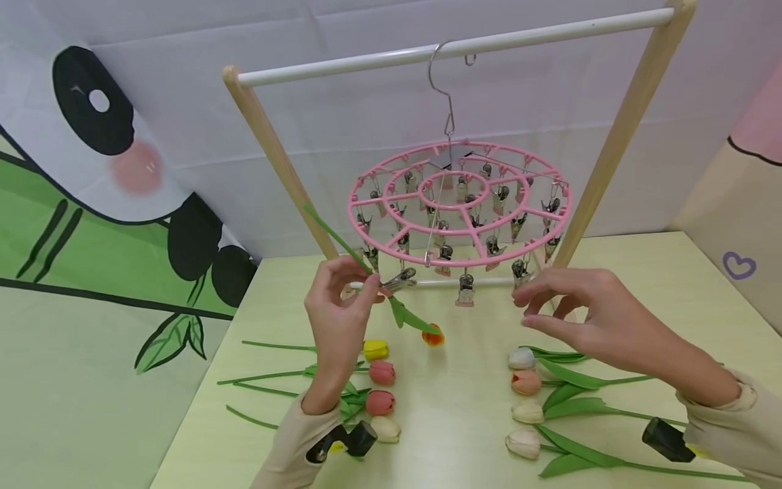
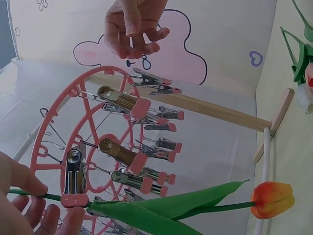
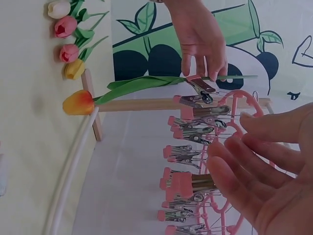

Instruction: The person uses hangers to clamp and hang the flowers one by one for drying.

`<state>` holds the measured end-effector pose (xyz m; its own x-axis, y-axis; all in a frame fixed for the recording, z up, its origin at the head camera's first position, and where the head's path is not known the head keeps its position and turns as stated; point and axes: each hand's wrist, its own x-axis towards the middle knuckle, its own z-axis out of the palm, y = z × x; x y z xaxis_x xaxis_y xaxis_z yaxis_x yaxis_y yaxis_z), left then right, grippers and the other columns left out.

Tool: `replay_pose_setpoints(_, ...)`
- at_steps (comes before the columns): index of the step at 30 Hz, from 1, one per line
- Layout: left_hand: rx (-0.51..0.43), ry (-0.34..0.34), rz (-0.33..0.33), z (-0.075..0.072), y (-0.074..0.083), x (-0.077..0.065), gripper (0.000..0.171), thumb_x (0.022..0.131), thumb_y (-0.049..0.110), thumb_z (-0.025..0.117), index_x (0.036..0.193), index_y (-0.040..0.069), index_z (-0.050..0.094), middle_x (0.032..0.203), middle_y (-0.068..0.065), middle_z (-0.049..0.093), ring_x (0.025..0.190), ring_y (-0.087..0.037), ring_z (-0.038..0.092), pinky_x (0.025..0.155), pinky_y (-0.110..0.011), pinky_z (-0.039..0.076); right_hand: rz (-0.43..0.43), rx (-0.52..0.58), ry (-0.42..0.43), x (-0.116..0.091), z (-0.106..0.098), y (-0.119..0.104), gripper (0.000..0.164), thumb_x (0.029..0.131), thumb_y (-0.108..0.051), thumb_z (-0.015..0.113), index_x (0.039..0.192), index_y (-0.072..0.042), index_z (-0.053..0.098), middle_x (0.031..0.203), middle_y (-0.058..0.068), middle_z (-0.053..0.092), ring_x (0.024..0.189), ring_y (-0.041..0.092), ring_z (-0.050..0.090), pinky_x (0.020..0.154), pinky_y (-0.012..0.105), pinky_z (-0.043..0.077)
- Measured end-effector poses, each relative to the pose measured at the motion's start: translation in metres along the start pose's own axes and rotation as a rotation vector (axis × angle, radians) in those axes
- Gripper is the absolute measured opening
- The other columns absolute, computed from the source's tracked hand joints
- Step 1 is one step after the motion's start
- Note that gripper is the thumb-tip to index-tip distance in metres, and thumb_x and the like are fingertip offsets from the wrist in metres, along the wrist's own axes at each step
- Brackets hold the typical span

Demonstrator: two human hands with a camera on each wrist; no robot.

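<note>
An orange artificial tulip (image 1: 433,334) slants downward below the left rim of a round pink clip hanger (image 1: 391,248). My left hand (image 1: 339,305) pinches its green stem between thumb and fingers. Right beside those fingers, a metal clip (image 2: 75,174) with pink tips lies across the stem and appears clamped on it. My right hand (image 1: 586,305) is raised near the hanger's right rim, fingers loosely bent with nothing between them. It is close to a hanging clip (image 1: 520,269); in the right wrist view the fingers show apart from the clips.
The hanger hangs by a hook from a white bar (image 1: 366,64) on a wooden frame (image 1: 629,122). Several pink, yellow and white tulips (image 1: 380,402) lie at left on the table (image 1: 452,435); several pale ones (image 1: 523,443) lie at right. A printed cloth stands behind.
</note>
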<state>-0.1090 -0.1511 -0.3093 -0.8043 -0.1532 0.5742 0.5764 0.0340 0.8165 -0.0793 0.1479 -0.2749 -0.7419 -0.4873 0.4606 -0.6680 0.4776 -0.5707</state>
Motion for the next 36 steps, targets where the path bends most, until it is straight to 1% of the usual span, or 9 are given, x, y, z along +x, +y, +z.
replay_pose_setpoints(5, 0.021, 0.031, -0.019, -0.006, -0.005, 0.003, 0.024, 0.085, -0.005, 0.065, 0.104, -0.008, 0.05, 0.092, -0.018, 0.056, 0.083, -0.025, 0.059, 0.064, -0.036, 0.058, -0.003, -0.041, 0.01, -0.005, -0.005, 0.006, 0.035, 0.077, -0.003, 0.076, 0.106, -0.021, 0.068, 0.093, -0.014, 0.066, 0.08, 0.002, 0.061, 0.065, 0.017, 0.053)
replay_pose_setpoints(13, 0.015, 0.103, -0.046, -0.014, -0.016, 0.006, 0.029, 0.085, -0.007, 0.062, 0.107, -0.005, 0.042, 0.093, -0.014, 0.051, 0.082, -0.024, 0.056, 0.064, -0.034, 0.058, -0.018, -0.106, 0.037, -0.012, -0.012, 0.02, 0.038, 0.072, 0.001, 0.078, 0.102, -0.02, 0.068, 0.092, -0.013, 0.067, 0.079, 0.001, 0.062, 0.063, 0.014, 0.051)
replay_pose_setpoints(17, -0.009, 0.14, -0.07, -0.014, -0.016, 0.005, 0.029, 0.085, -0.006, 0.064, 0.103, -0.003, 0.04, 0.09, -0.012, 0.048, 0.08, -0.023, 0.054, 0.061, -0.032, 0.058, 0.004, -0.151, 0.035, -0.016, -0.016, 0.028, 0.038, 0.072, 0.001, 0.078, 0.102, -0.021, 0.068, 0.09, -0.015, 0.067, 0.079, 0.0, 0.061, 0.062, 0.014, 0.051)
replay_pose_setpoints(19, -0.024, 0.14, -0.066, -0.013, -0.015, 0.004, 0.028, 0.085, -0.006, 0.064, 0.101, -0.003, 0.041, 0.09, -0.014, 0.048, 0.08, -0.023, 0.054, 0.06, -0.032, 0.058, 0.013, -0.177, 0.036, -0.018, -0.019, 0.031, 0.039, 0.072, 0.001, 0.078, 0.102, -0.022, 0.068, 0.089, -0.015, 0.066, 0.078, 0.0, 0.061, 0.062, 0.014, 0.051)
replay_pose_setpoints(22, -0.046, 0.108, -0.046, -0.012, -0.013, 0.001, 0.026, 0.086, -0.006, 0.063, 0.102, -0.007, 0.043, 0.091, -0.017, 0.049, 0.082, -0.023, 0.055, 0.061, -0.033, 0.058, 0.023, -0.202, 0.041, -0.02, -0.022, 0.034, 0.04, 0.072, 0.0, 0.079, 0.102, -0.024, 0.068, 0.089, -0.016, 0.066, 0.078, 0.0, 0.061, 0.061, 0.014, 0.05)
replay_pose_setpoints(25, -0.073, 0.054, -0.016, -0.008, -0.008, -0.003, 0.024, 0.086, -0.008, 0.062, 0.103, -0.011, 0.044, 0.094, -0.02, 0.05, 0.085, -0.025, 0.056, 0.065, -0.035, 0.058, 0.031, -0.218, 0.041, -0.022, -0.025, 0.037, 0.039, 0.071, -0.001, 0.08, 0.101, -0.024, 0.068, 0.09, -0.015, 0.065, 0.077, 0.0, 0.06, 0.061, 0.013, 0.05)
replay_pose_setpoints(28, -0.096, -0.006, 0.013, -0.001, -0.004, -0.008, 0.022, 0.086, -0.009, 0.061, 0.103, -0.012, 0.048, 0.096, -0.023, 0.051, 0.087, -0.027, 0.057, 0.067, -0.037, 0.058, 0.04, -0.227, 0.036, -0.024, -0.027, 0.041, 0.037, 0.071, -0.002, 0.08, 0.1, -0.022, 0.068, 0.09, -0.013, 0.066, 0.077, -0.001, 0.06, 0.062, 0.012, 0.05)
replay_pose_setpoints(32, -0.107, -0.084, 0.03, 0.01, -0.001, -0.014, 0.02, 0.086, -0.007, 0.061, 0.104, -0.011, 0.054, 0.099, -0.026, 0.054, 0.09, -0.029, 0.058, 0.071, -0.039, 0.058, 0.059, -0.232, 0.03, -0.027, -0.03, 0.047, 0.034, 0.072, -0.002, 0.08, 0.098, -0.021, 0.068, 0.09, -0.012, 0.066, 0.075, -0.001, 0.06, 0.063, 0.012, 0.05)
replay_pose_setpoints(36, -0.112, -0.136, 0.015, 0.018, -0.001, -0.018, 0.021, 0.086, -0.006, 0.062, 0.107, -0.008, 0.057, 0.104, -0.021, 0.057, 0.094, -0.035, 0.058, 0.076, -0.041, 0.057, 0.076, -0.247, 0.03, -0.032, -0.033, 0.057, 0.033, 0.072, -0.004, 0.08, 0.098, -0.021, 0.068, 0.091, -0.01, 0.066, 0.075, -0.001, 0.061, 0.064, 0.011, 0.05)
